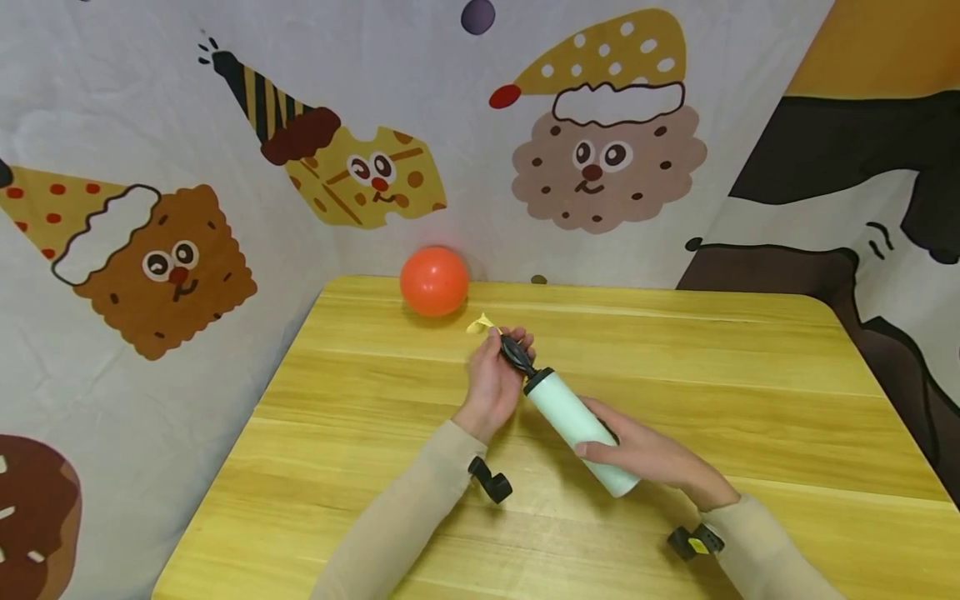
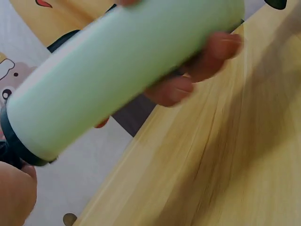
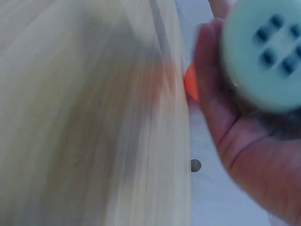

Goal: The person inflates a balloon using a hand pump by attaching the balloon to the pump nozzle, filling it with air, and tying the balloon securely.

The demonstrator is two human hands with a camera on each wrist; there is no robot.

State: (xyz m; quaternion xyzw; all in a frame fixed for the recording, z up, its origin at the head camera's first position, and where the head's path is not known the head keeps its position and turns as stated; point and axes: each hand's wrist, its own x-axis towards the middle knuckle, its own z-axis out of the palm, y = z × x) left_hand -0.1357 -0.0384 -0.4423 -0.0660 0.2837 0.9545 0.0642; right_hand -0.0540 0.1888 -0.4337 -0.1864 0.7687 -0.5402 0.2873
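A mint-green balloon pump (image 1: 567, 417) slants over the table, its black nozzle end pointing away to the left. My right hand (image 1: 637, 446) grips the pump's barrel near its lower end, and in the left wrist view its fingertips (image 2: 171, 92) curl round the underside. At the other end my left hand (image 1: 497, 375) holds the black nozzle (image 1: 516, 353). A limp yellow balloon (image 1: 482, 323) sticks out past the left thumb at the nozzle's tip. In the right wrist view the pump's round base (image 3: 263, 80) shows several dark holes, blurred.
An inflated orange balloon (image 1: 434, 282) rests at the back of the wooden table (image 1: 360, 467), just beyond my left hand. A cloth backdrop (image 1: 480, 167) with cartoon biscuits hangs behind the table. Black camera mounts (image 1: 491, 481) sit on both wrists.
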